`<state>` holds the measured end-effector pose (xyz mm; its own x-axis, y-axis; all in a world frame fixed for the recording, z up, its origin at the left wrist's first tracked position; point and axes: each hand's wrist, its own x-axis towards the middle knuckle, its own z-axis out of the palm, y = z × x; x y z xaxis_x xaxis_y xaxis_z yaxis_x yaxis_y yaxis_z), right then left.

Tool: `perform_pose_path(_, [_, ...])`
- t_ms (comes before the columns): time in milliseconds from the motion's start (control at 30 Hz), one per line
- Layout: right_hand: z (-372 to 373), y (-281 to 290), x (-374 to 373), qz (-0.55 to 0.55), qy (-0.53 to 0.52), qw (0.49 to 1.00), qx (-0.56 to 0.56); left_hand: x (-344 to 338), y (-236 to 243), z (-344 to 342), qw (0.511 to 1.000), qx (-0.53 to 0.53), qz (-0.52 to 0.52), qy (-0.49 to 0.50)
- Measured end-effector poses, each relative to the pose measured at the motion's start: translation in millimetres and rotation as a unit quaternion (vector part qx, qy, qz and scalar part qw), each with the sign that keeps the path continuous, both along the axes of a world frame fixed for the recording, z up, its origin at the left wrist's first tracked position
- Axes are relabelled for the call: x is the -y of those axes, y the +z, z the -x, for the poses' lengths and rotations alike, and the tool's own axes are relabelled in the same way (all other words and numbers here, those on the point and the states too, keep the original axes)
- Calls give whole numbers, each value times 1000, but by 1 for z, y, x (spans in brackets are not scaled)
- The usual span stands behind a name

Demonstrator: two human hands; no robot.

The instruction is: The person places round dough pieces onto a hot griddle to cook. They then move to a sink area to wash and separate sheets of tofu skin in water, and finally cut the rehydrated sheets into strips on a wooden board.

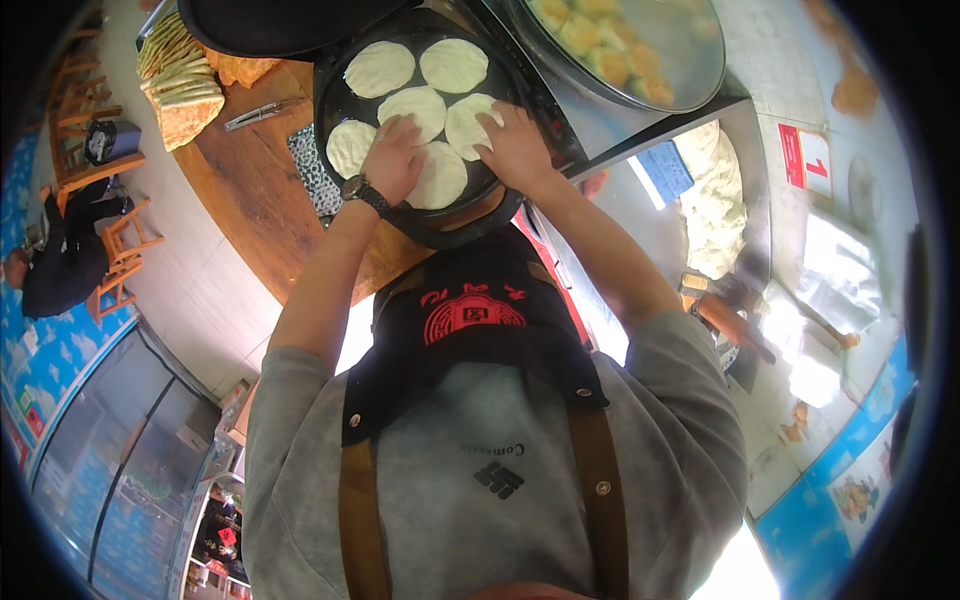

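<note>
Several pale, flat dough rounds lie in a round black griddle [335, 80] in front of me. My left hand [394, 165], with a dark watch on its wrist, lies with fingers spread over the lower edge of the middle dough round [413, 108], between the left dough round [350, 148] and the bottom one [440, 178]. My right hand [516, 150] has its fingers apart, and its fingertips touch the right dough round [467, 126]. Two more rounds lie toward the far side, the far left one [380, 69] and the far right one [454, 65]. Neither hand grips anything.
A black lid [280, 25] stands raised beyond the griddle. Tongs [264, 112] and stacked flatbreads [180, 85] are on the wooden table [215, 165] at left. At right are a round pan of browned pieces [610, 50], a dough mass [715, 205] and a rolling pin [735, 325]. Someone sits far left.
</note>
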<state>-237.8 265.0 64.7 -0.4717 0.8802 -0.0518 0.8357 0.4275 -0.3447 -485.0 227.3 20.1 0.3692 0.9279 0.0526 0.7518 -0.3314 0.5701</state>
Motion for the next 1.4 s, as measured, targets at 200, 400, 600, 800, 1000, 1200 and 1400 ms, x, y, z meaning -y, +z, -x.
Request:
perform_pose_path(200, [-5, -9, -4, -13, 16, 1000, -5, 7, 17, -12, 997, 53, -54, 35])
perform_pose_path(400, [26, 5, -2, -58, 91, 992, -66, 71, 37, -32, 999, 25, -14, -40])
perform_pose_path(600, [44, -29, -20, -70, 160, 984, -21, 90, 19, -18, 1000, 7, -6, 9])
perform_pose_path(800, [45, -21, -28, -59, 97, 992, -56, 92, 3, -4, 1000, 13, -5, 11])
perform_pose_path(1000, [31, -41, -67, -88, 32, 996, 10, 84, 13, -10, 1000, 5, 6, 10])
perform_pose_path(1200, [35, -28, -75, -75, 58, 993, 74, 53, 47, -19, 997, -41, -5, 64])
perform_pose_path(1400, [32, -24, -67, -65, 75, 984, 145, 46, 30, -25, 994, -87, 32, 64])
